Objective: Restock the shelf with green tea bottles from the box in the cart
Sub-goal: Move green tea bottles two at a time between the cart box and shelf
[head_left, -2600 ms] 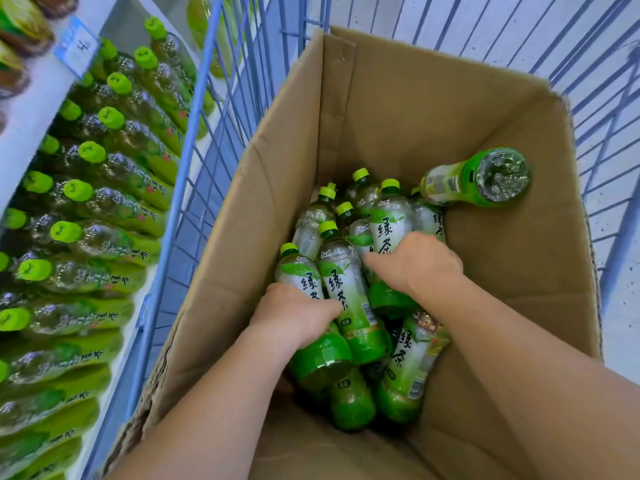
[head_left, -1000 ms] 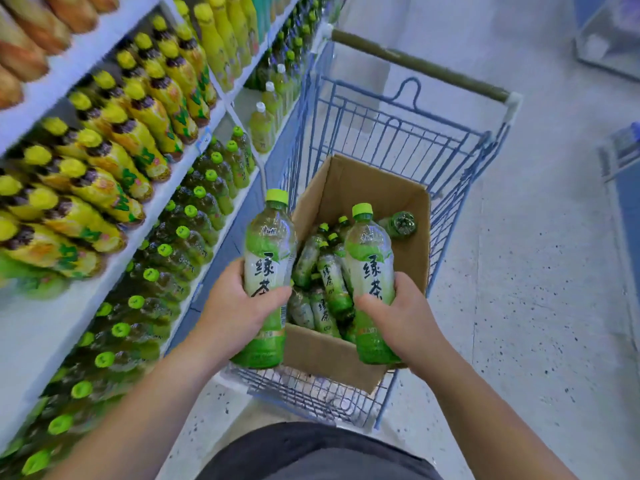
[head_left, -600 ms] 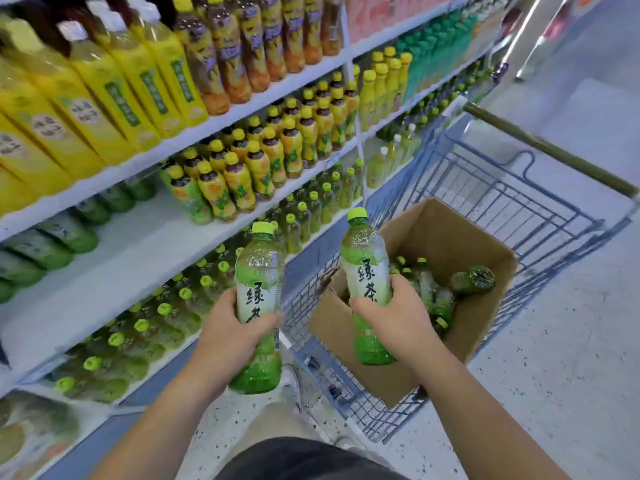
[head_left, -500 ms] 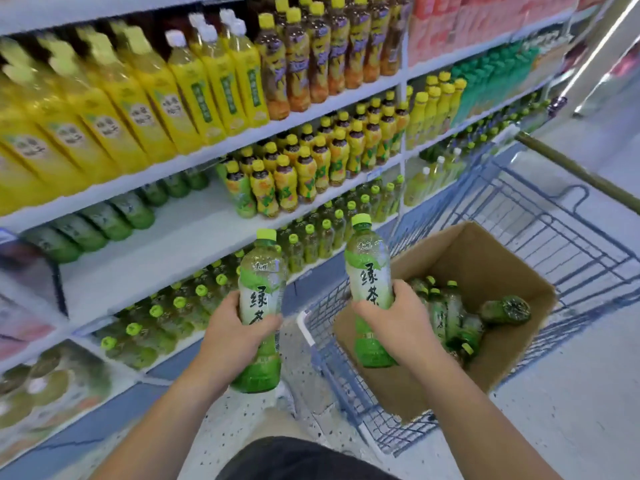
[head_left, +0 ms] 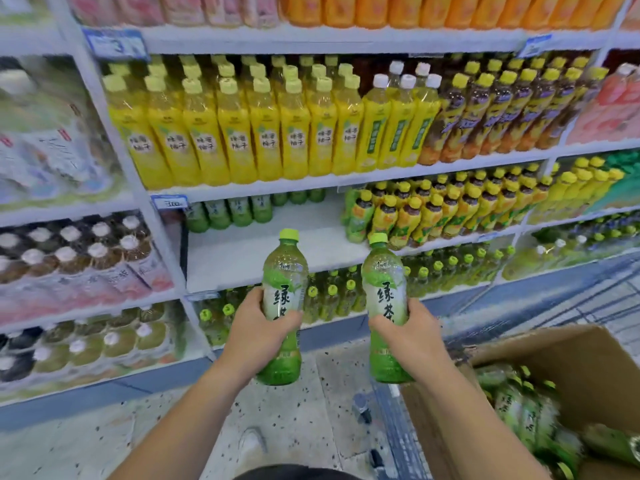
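Note:
My left hand (head_left: 258, 336) grips one upright green tea bottle (head_left: 284, 271) around its middle. My right hand (head_left: 412, 336) grips a second upright green tea bottle (head_left: 382, 282) the same way. Both bottles are held in front of a white shelf (head_left: 263, 254) whose front is bare. A few green tea bottles (head_left: 239, 211) stand at the back of that shelf. The cardboard box (head_left: 568, 355) sits at the lower right in the blue cart (head_left: 398, 427), with several more green tea bottles (head_left: 519, 410) lying inside.
Yellow-capped tea bottles (head_left: 433, 209) fill the right part of the same shelf. Tall yellow drink bottles (head_left: 242, 133) stand on the shelf above. Green-capped bottles (head_left: 329, 299) line the shelf below. Shrink-wrapped packs (head_left: 79, 254) fill the bay on the left. Speckled floor (head_left: 311, 410) lies underfoot.
I have turned left from the cart to face the shelves. Both bottles stay in my hands and now sit before the half-bare shelf; the box has slid to the lower right.

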Motion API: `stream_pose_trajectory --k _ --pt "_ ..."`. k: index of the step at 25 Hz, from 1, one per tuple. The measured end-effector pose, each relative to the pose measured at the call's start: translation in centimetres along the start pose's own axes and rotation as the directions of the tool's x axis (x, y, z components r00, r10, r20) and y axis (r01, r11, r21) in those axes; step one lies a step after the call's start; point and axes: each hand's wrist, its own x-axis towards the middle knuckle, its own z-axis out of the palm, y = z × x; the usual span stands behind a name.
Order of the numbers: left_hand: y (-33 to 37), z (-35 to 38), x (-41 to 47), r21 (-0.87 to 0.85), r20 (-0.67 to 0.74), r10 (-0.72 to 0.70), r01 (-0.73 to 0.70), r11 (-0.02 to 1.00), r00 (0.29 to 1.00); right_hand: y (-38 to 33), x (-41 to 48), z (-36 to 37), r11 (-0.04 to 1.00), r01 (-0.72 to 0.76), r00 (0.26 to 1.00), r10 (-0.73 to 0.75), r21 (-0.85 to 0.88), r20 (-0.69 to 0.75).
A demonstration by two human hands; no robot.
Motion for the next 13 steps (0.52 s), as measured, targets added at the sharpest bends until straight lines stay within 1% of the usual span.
stream_pose_trajectory --k 4,6,9,13 --pt "-0.8 -3.6 5.6 0.007 0.024 0.000 0.000 1.000 1.000 -3.5 2.5 5.9 1.000 0.006 1.000 -0.006 0.010 -0.028" --pt "-1.0 -4.7 7.9 0.017 0.037 0.026 -0.026 1.000 0.999 -4.8 3.7 8.1 1.000 0.003 0.999 -0.002 0.029 -0.049" --pt "-1.7 -6.2 11.4 0.002 0.041 0.058 -0.058 0.998 0.997 -6.1 6.5 11.2 1.000 0.000 0.998 0.001 0.012 -0.068" --pt "-3.8 -6.5 15.5 -0.013 0.006 0.038 -0.038 0.999 0.999 -5.7 11.3 14.3 0.999 0.025 0.999 -0.026 -0.024 -0.031"
